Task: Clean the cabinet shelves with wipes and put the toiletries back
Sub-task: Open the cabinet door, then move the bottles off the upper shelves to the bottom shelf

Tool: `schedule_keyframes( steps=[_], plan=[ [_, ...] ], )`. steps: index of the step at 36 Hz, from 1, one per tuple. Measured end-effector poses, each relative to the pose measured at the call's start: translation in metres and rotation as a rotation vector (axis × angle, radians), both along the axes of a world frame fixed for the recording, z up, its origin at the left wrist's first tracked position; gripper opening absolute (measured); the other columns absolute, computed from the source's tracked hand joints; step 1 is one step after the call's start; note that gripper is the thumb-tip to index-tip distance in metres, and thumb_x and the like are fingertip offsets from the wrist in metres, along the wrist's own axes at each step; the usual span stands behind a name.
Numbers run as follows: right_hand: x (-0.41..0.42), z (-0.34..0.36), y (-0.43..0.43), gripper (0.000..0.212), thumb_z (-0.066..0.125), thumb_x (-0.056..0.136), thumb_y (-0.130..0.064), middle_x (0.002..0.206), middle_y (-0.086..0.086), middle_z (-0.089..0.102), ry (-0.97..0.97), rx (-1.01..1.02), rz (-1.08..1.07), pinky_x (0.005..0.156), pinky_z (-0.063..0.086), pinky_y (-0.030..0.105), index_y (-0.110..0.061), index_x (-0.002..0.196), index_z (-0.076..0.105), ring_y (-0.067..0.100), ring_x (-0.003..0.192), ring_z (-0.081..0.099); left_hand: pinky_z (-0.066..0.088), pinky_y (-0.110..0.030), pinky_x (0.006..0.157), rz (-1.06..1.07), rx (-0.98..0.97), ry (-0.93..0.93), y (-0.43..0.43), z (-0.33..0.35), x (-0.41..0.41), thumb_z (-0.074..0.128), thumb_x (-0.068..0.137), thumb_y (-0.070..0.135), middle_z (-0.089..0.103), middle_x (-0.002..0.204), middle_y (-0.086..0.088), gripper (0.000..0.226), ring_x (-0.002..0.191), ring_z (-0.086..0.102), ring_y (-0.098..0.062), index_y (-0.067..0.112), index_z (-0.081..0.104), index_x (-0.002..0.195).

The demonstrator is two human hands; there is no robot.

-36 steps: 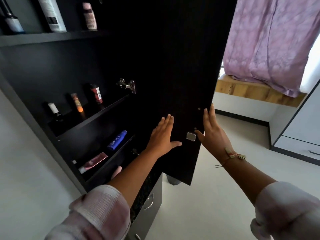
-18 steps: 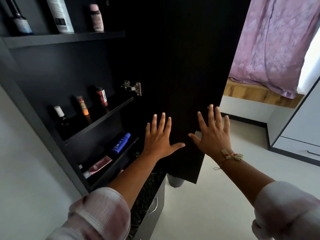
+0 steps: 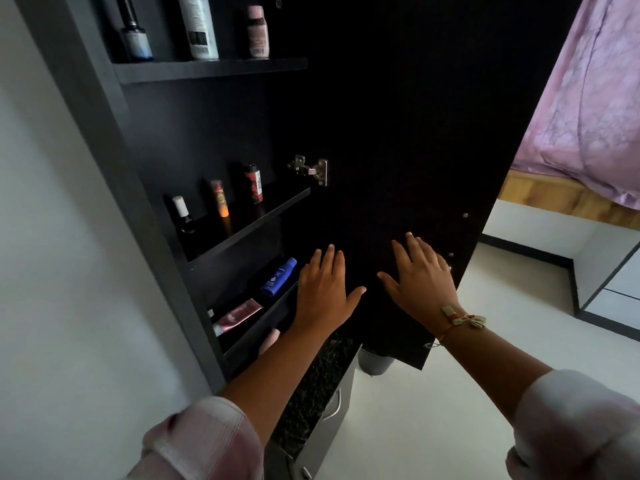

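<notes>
A black wall cabinet stands open, its dark door swung toward me. My left hand and my right hand both lie flat on the door's inner face with fingers straight and spread. The top shelf carries a white bottle, a pink bottle and a dark bottle. On the middle shelf stand three small bottles, among them an orange one. A blue tube and a pink tube lie on the lowest shelf.
A metal hinge joins door and cabinet. Below is a dark stone counter with a grey drawer. A small grey bin sits on the white floor. A pink sheet hangs over a wooden bed at the right.
My right hand left the door's edge by the latch and went flat onto the inner face. Both hands shifted along the door, which has swung a little toward the cabinet.
</notes>
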State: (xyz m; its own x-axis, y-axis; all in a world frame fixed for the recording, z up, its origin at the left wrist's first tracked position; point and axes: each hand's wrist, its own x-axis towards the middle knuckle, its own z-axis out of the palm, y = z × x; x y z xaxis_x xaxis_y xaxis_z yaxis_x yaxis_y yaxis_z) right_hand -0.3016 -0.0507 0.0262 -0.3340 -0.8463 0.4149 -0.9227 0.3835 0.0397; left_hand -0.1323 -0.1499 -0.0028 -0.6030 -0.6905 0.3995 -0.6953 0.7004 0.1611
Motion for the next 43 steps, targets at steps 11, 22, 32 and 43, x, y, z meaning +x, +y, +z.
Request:
schedule_keyframes(
  steps=[11, 22, 32, 43],
  plan=[
    [0.071, -0.031, -0.045, 0.03, 0.054, 0.09, -0.048, 0.099, -0.003, 0.07, -0.534, 0.096, 0.185, 0.07, 0.057, 0.034, -0.027, 0.108, 0.065, 0.021, 0.087, 0.067, 0.053, -0.04, 0.085, 0.176, 0.519, 0.405, -0.003, -0.048, 0.071, 0.057, 0.09, 0.027, 0.067, 0.109, 0.0, 0.023, 0.102, 0.063, -0.02, 0.022, 0.058, 0.113],
    [0.099, -0.068, -0.101, 0.007, 0.058, 0.087, -0.016, 0.087, 0.006, 0.07, -0.739, 0.211, 0.288, 0.073, 0.056, 0.038, -0.018, 0.086, 0.064, 0.025, 0.08, 0.066, 0.033, -0.014, 0.06, 0.514, 0.559, 0.582, -0.008, -0.071, 0.104, 0.058, 0.093, 0.027, 0.068, 0.081, -0.006, 0.024, 0.079, 0.064, -0.02, 0.006, 0.065, 0.085],
    [0.1, -0.091, -0.187, 0.018, 0.049, 0.09, -0.026, 0.098, 0.013, 0.068, -0.587, 0.345, 0.348, 0.071, 0.049, 0.035, -0.014, 0.095, 0.061, 0.036, 0.091, 0.066, 0.043, -0.034, 0.102, 0.632, 0.375, 0.318, -0.049, -0.079, 0.106, 0.045, 0.087, 0.025, 0.054, 0.13, -0.013, 0.045, 0.124, 0.048, -0.027, 0.004, 0.057, 0.125],
    [0.087, -0.102, -0.26, 0.058, 0.05, 0.094, -0.05, 0.134, 0.022, 0.049, -0.633, 0.43, 0.34, 0.092, 0.048, 0.043, -0.009, 0.134, 0.044, 0.042, 0.116, 0.055, 0.049, -0.038, 0.098, 0.814, 0.443, -0.121, -0.111, -0.105, 0.108, 0.052, 0.095, 0.015, 0.053, 0.131, -0.014, 0.043, 0.121, 0.053, -0.028, 0.006, 0.043, 0.136]
  ],
)
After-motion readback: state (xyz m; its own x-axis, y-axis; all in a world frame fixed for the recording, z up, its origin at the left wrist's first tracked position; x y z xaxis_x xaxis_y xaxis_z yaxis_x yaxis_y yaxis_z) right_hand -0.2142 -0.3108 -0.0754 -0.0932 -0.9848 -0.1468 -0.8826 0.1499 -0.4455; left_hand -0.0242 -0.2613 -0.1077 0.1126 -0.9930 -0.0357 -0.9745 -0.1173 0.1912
